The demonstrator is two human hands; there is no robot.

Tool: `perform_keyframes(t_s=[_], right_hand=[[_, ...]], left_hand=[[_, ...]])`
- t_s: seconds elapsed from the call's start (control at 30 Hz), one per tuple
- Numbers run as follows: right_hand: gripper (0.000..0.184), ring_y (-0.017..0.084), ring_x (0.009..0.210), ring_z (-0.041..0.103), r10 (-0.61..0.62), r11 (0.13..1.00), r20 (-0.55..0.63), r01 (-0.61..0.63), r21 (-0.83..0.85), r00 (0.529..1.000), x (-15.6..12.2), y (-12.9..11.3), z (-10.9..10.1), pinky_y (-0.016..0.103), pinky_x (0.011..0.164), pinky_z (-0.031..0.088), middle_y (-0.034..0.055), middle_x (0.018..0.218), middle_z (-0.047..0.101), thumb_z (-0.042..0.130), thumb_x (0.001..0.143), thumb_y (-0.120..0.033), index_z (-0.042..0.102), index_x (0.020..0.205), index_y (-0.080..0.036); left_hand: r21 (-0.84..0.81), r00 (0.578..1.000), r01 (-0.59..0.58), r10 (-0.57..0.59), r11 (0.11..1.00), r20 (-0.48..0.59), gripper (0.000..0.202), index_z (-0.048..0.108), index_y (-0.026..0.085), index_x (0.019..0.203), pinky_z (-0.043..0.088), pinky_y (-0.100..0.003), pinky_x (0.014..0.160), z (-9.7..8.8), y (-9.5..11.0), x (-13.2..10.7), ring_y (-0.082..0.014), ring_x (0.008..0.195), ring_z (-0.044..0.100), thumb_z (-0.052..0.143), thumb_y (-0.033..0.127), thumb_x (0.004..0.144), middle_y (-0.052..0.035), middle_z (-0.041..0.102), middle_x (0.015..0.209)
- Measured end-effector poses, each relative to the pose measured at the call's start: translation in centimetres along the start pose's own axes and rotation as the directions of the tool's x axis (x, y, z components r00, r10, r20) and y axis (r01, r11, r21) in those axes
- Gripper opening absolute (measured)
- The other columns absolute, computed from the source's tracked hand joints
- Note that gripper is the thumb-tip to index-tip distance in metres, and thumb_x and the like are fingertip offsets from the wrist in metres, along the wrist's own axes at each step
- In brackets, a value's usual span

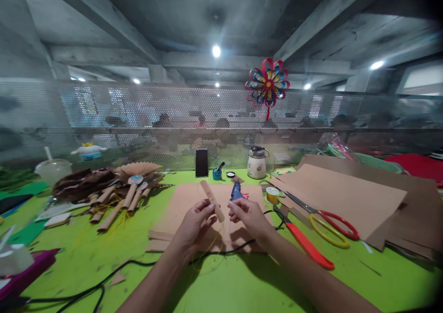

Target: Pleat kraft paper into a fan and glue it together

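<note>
My left hand (196, 220) is closed around the lower end of a folded brown paper strip (211, 198), which slants up and to the left. My right hand (247, 215) pinches something thin next to the strip, just in front of a blue glue gun (236, 190) that rests on a stack of brown paper sheets (175, 209). Thin yellow strands hang down below the two hands. The glue gun's black cord (138, 262) trails across the green table (221, 280) toward the lower left.
Red-and-yellow scissors (328, 223), an orange-handled tool (304, 243) and a yellow thread spool (272, 194) lie to the right beside large brown sheets (346, 197). Rolled paper fans (117, 193) sit on the left. A phone (201, 162), a white jar (257, 162) and a mesh partition (173, 114) stand behind.
</note>
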State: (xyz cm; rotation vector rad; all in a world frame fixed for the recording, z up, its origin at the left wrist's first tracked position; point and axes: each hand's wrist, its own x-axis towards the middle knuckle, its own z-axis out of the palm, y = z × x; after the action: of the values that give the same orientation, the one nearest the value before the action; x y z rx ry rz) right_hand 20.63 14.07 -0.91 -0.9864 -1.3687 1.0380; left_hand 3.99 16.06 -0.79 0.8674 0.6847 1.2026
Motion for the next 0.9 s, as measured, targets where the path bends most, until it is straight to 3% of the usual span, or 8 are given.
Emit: perform_keyframes(t_s=[0.17,0.3,0.43,0.73,0.9], right_hand=[[0.032,0.014,0.070,0.056,-0.051,0.988,0.014,0.053,-0.146,0.999,-0.6,0.1,0.7,0.027,0.063,0.046,0.0038,0.077,0.062,0.057,0.081,-0.044,0.062,0.088,-0.014],[0.037,0.016,0.071,0.058,0.000,0.994,0.016,0.002,-0.107,1.000,-0.8,0.5,1.1,0.027,0.060,0.046,0.0030,0.076,0.062,0.058,0.080,-0.043,0.057,0.104,-0.015],[0.041,0.016,0.076,0.059,-0.041,0.995,0.026,0.043,-0.089,0.999,-0.9,0.7,1.4,0.028,0.067,0.046,0.0034,0.080,0.062,0.061,0.079,-0.038,0.054,0.112,-0.014],[0.036,0.014,0.066,0.057,-0.044,0.999,-0.002,0.044,0.003,0.999,-1.0,0.2,1.7,0.029,0.065,0.046,-0.0006,0.071,0.058,0.061,0.077,-0.032,0.053,0.107,-0.014],[0.034,0.017,0.080,0.059,-0.059,0.998,-0.064,0.061,0.033,0.996,-0.7,0.2,1.0,0.030,0.073,0.046,0.0038,0.082,0.062,0.064,0.075,-0.033,0.057,0.103,-0.015]], left_hand=[[0.038,1.000,-0.003,0.002,0.999,0.031,0.026,0.062,0.014,0.086,0.050,-0.022,0.070,-0.1,-0.7,0.2,-0.0128,0.076,0.064,0.076,0.016,0.065,-0.0046,0.068,0.085],[0.064,0.998,-0.019,0.016,0.998,0.055,0.027,0.062,0.014,0.088,0.050,-0.024,0.071,0.2,-1.1,0.2,-0.0149,0.078,0.064,0.075,0.018,0.066,-0.0057,0.068,0.086],[0.044,1.000,-0.024,0.023,0.999,0.021,0.027,0.060,0.014,0.087,0.050,-0.026,0.073,0.5,-1.1,0.0,-0.0161,0.080,0.064,0.075,0.016,0.065,-0.0053,0.067,0.084],[-0.011,1.000,0.018,-0.018,1.000,0.020,0.024,0.061,0.014,0.084,0.049,-0.023,0.068,1.2,-0.5,-0.5,-0.0130,0.072,0.062,0.075,0.014,0.065,-0.0040,0.067,0.080],[0.016,0.999,-0.037,0.038,0.999,-0.036,0.021,0.065,0.012,0.079,0.048,-0.023,0.070,1.2,-0.3,-0.6,-0.0133,0.075,0.061,0.076,0.016,0.063,-0.0055,0.067,0.083]])
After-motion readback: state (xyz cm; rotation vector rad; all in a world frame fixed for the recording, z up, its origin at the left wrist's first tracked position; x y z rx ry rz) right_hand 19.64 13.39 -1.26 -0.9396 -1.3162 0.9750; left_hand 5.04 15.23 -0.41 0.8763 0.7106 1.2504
